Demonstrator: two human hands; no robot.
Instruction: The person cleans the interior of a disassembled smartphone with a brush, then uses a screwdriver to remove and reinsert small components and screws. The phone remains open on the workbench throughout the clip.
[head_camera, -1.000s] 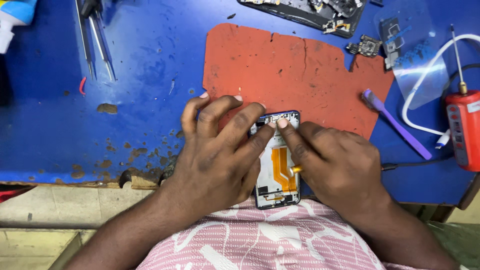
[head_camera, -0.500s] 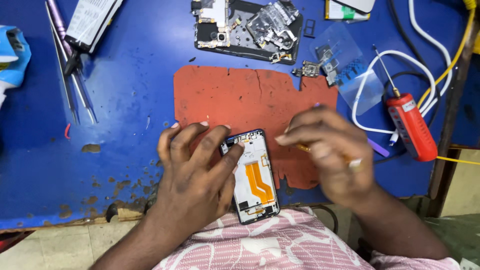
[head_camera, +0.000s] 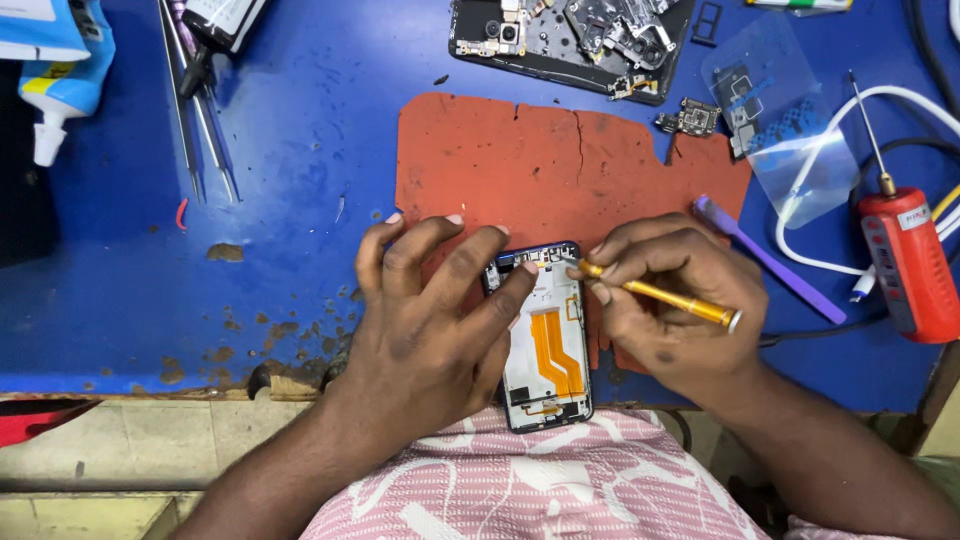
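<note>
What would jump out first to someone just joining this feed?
The opened phone at the bench's near edge, its orange flex cable exposed. The left hand pins it down while the right hand holds a yellow screwdriver to its top. Behind them lies a cracked red mat.

The left hand (head_camera: 425, 320) hides the opened phone's (head_camera: 545, 345) left edge.

Blue table (head_camera: 300, 150); red-orange mat (head_camera: 520, 160); orange ribbon cable (head_camera: 555, 350); yellow tool (head_camera: 670, 297); purple spudger (head_camera: 770, 260).
</note>
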